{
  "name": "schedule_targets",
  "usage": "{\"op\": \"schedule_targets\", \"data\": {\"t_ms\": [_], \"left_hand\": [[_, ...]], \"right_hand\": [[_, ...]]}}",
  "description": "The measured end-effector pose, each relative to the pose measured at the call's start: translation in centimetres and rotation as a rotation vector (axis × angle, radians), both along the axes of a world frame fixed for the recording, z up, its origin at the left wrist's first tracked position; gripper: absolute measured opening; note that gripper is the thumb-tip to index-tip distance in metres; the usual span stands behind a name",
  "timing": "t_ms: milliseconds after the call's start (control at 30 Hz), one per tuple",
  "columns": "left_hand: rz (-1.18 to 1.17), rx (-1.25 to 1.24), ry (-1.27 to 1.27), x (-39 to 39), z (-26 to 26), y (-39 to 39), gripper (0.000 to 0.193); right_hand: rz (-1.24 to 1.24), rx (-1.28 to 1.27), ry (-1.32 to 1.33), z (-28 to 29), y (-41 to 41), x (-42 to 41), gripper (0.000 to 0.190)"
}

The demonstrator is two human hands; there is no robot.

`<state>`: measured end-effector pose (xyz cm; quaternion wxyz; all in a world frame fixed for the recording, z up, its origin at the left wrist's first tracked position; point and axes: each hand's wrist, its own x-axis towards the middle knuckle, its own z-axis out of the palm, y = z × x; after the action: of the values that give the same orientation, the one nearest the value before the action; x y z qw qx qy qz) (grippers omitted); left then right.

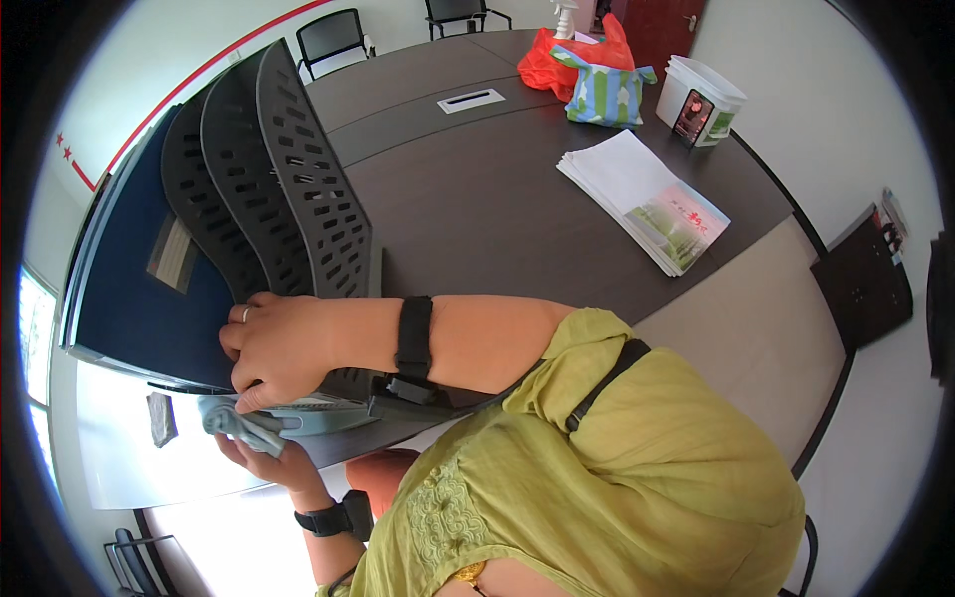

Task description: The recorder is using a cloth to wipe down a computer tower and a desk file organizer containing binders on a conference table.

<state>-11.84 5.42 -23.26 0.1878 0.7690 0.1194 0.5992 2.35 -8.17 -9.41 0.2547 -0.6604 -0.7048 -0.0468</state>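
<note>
A black plastic file rack (321,186) with perforated, wavy dividers stands on the left of the dark table. Beside its dividers is a dark blue panel (127,246) with a label strip. My right hand (280,347), wearing a ring, reaches across with its fingers curled over the rack where the dividers meet the blue panel; its fingertips are partly hidden. Below it, my left hand (272,463) holds a crumpled light grey-blue cloth (239,425) near the rack's grey lower edge (321,424). The right thumb is close to the cloth; whether they touch is unclear.
On the dark table (462,216) lie a stack of printed papers (642,201), a striped bag (608,93), a red plastic bag (545,71) and a spray bottle (565,19). A phone (694,117) leans on a white bucket (697,82). Chairs (332,41) stand behind.
</note>
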Motion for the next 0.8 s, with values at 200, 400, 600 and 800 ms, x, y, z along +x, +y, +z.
{"op": "schedule_targets", "data": {"t_ms": [200, 400, 600, 800], "left_hand": [[-0.119, 0.412, 0.054, 0.2, 0.3, -3.2, 0.045], [-0.235, 0.576, 0.115, 0.4, 0.2, -4.1, 0.038], [-0.256, 0.620, 0.161, 0.3, -1.3, -3.7, 0.040], [-0.327, 0.673, 0.329, -1.1, -2.5, -3.1, 0.045]], "right_hand": [[0.002, -0.018, 0.032, 0.4, -0.4, -0.1, 0.048], [-0.008, -0.046, 0.032, 0.5, -0.4, -0.1, 0.050], [-0.008, -0.024, -0.009, 0.5, -0.4, -0.2, 0.049], [0.016, -0.053, -0.037, 0.1, 0.0, 0.2, 0.046]]}}
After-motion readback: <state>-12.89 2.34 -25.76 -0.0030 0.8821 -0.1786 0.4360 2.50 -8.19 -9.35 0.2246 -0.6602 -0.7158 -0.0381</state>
